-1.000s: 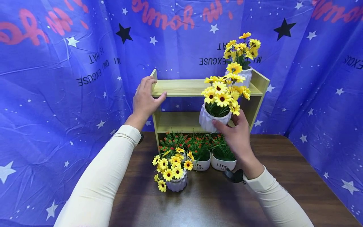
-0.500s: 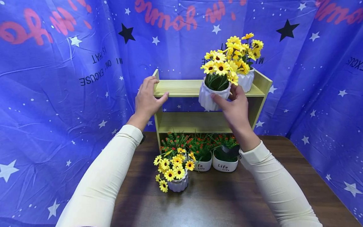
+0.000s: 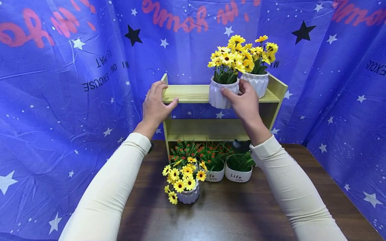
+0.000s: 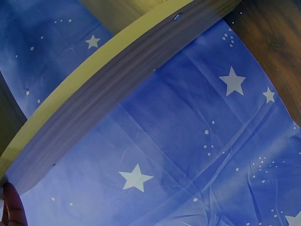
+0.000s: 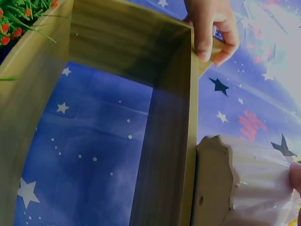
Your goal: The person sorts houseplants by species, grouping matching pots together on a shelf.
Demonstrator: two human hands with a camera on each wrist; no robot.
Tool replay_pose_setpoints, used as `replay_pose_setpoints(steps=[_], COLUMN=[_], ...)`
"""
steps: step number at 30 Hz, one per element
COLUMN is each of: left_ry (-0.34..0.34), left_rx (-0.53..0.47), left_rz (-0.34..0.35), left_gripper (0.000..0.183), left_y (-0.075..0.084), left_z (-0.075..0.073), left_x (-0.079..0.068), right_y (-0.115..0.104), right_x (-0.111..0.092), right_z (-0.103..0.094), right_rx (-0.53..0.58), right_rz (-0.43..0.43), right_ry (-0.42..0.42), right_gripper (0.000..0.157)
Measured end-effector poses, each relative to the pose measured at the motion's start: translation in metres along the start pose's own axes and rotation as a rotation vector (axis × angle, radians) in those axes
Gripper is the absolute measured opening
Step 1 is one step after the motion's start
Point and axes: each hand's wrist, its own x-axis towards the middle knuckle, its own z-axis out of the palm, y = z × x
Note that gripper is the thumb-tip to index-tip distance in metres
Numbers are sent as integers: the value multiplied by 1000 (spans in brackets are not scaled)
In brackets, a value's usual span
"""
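My right hand (image 3: 247, 102) grips a ribbed white pot of yellow artificial daisies (image 3: 224, 93) by its right side, thumb in front. It is upright at the top board's front edge; in the right wrist view the pot's base (image 5: 214, 181) is very close to the board, contact unclear. My left hand (image 3: 155, 103) holds the left end of the wooden shelf (image 3: 187, 93), its thumb near the front edge and its fingers at the side panel. A second white daisy pot (image 3: 256, 83) stands at the top board's right end.
On the table (image 3: 223, 214), a third daisy pot (image 3: 188, 195) stands before the shelf's left side. Several plants with red blooms fill the bottom level, including white "Life" pots (image 3: 238, 174). A blue starry curtain (image 3: 193, 43) hangs behind.
My right hand has raised the daisy pot from in front of the shelf to the top board, beside the other daisy pot. My left hand stays on the shelf end.
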Motion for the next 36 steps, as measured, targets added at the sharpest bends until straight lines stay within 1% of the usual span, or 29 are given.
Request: replay_pose_setpoints(steps=[2, 6, 9, 17, 23, 31, 36], left_ry=[-7, -17, -11, -6, 6, 8, 7], left_rx=[0, 2, 3, -18, -13, -19, -18], left_rz=[-5, -6, -4, 2, 10, 7, 9], left_gripper=[59, 59, 58, 58, 58, 57, 57], left_y=[-1, -1, -1, 0, 0, 0, -1], left_z=[0, -1, -1, 0, 0, 0, 0], left_x=[0, -2, -2, -2, -1, -1, 0], right_y=[-1, -2, -2, 0, -1, 1, 4], right_x=[4, 10, 15, 31, 38, 46, 50], right_z=[1, 1, 2, 7, 10, 16, 19], right_rx=[-40, -75, -80, -141, -149, -147, -153], right_rz=[17, 59, 76, 79, 89, 71, 73], right_ry=[-1, -18, -35, -39, -46, -52, -46], right_gripper=[75, 82, 85, 82, 82, 75, 76])
